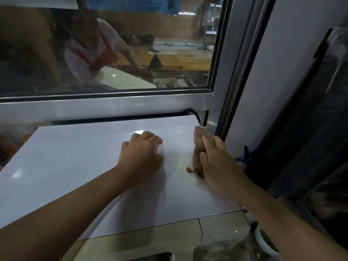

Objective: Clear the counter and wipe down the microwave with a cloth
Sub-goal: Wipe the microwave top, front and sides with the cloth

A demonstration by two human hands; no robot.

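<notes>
The white microwave (75, 166) fills the middle of the view, seen from above, its glossy top facing me. My left hand (141, 155) rests on the top near its centre, fingers loosely bent and holding nothing. My right hand (216, 162) grips a bunched brownish cloth (199, 146) and holds it against the top near the right edge. A small red and orange sticker (189, 170) lies on the top just left of the cloth.
A window with a metal frame (105, 106) stands right behind the microwave, a black cable (194, 114) at its back right corner. A dark appliance (310, 129) stands to the right. Tiled counter (216, 228) shows in front, with a clear plastic bag (226, 249) and a white bowl (263, 242).
</notes>
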